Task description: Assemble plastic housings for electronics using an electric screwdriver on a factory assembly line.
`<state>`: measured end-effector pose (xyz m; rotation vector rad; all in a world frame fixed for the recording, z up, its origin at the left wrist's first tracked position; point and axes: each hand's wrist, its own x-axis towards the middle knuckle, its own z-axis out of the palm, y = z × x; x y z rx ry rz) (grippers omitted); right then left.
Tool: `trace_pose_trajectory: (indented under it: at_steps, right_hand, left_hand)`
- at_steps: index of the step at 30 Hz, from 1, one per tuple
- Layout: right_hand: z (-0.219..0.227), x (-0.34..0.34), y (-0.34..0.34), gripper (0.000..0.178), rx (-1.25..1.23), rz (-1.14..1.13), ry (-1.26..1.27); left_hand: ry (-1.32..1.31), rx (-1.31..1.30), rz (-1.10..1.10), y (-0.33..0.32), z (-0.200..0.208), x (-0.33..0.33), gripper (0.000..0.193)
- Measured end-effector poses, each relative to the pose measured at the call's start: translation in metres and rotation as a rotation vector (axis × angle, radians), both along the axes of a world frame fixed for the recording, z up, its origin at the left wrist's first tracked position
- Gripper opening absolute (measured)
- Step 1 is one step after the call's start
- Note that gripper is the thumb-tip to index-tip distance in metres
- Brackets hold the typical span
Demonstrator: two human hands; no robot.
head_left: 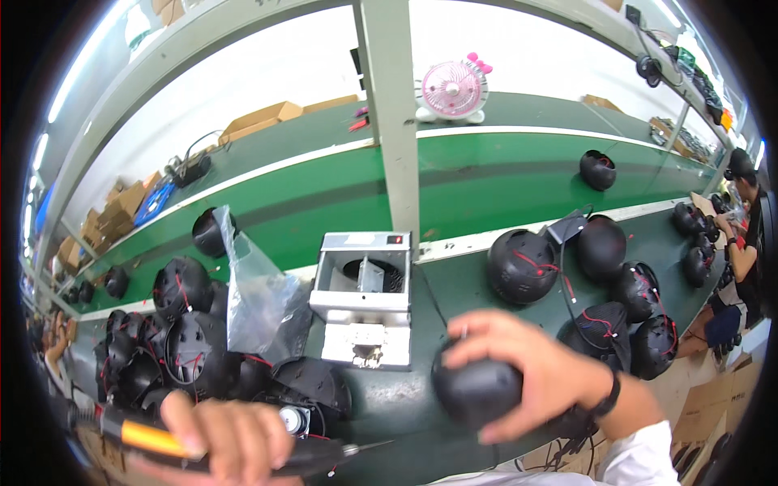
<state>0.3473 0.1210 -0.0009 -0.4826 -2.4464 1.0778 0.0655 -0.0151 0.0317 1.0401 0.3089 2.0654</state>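
Observation:
My left hand [231,437] is closed around an electric screwdriver [150,437] with a black and orange body. Its thin metal bit points right, toward the middle of the bench. In my right hand [519,373] is a smooth black round shell [476,389], gripped from its right side with the fingers over the top and the thumb below. The bit's tip is apart from the shell. Beyond the two hands stands a grey metal box-shaped device [362,279] with an open front. A small round speaker [294,419] lies just past my left hand.
Several black shells with red wires crowd the bench at left [194,348] and right [523,266]. A clear plastic bag [259,304] lies on the left pile. Behind runs a green conveyor belt [502,166], crossed by a metal post [389,121]. Another person [750,243] works at far right.

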Motion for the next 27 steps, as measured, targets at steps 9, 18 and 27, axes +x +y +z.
trace_pose_trajectory:
  at_steps: [9,18,27]
  right_hand:
    - [-0.014,-0.035,0.227,0.083,0.665,-0.672,-0.471]
    - [0.007,-0.003,0.245,0.124,0.342,-0.587,-0.726]
    - [-0.017,0.042,0.129,0.120,0.232,-0.548,-0.783]
  left_hand:
    - [0.156,-0.356,-0.239,-0.038,-0.029,0.018,0.092]
    - [-0.005,-0.415,-0.089,-0.054,-0.022,0.007,0.088]
    - [0.199,-0.185,-0.021,-0.005,-0.010,-0.005,0.080]
